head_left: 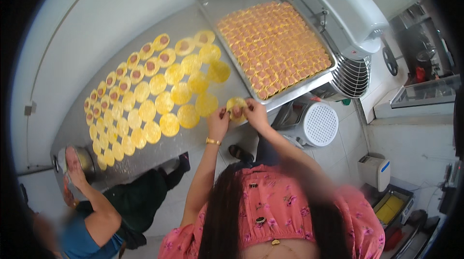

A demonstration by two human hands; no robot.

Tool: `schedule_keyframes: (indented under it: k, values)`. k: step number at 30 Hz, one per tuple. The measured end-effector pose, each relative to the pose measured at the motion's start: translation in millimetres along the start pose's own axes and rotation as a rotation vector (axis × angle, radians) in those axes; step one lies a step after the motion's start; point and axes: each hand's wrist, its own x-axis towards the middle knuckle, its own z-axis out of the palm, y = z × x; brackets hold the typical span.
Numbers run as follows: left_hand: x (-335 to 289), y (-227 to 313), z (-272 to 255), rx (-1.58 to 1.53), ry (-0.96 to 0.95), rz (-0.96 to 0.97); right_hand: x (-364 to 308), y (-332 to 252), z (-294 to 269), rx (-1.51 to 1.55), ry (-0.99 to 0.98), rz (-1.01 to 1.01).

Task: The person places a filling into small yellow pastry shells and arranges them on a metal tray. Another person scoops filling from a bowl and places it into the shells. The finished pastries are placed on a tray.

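Between my two hands, off the table's near edge, hangs a round yellow dumpling wrapper with pink meat filling on it. My left hand pinches its left side, and my right hand pinches the right side. Flat yellow wrappers lie in rows on the steel table to the left. Those in the far rows carry lumps of pink filling; the nearer ones are bare. Just beyond my right hand, a large metal tray holds many filled, open-topped dumplings.
At the table's left end a co-worker's hand is at a metal bowl with pink filling. A white mixer with a wire guard stands right of the tray. Below it is a white perforated stool. A wall bounds the table's far side.
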Motion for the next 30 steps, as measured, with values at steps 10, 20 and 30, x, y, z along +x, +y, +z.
schedule_keyframes:
  k: [10,20,30]
  values:
    - [-8.7,3.1,4.8,-0.237,-0.073,0.076,-16.3,-11.3,-17.9,0.385,-0.114,-0.091]
    - [-14.8,16.5,-0.3,-0.727,-0.103,-0.067,-16.3,-25.6,-21.3,0.718,-0.104,0.105]
    - [-36.7,36.0,-12.4,-0.901,-0.077,-0.114,-19.1,-26.7,-21.6,0.695,-0.264,-0.005]
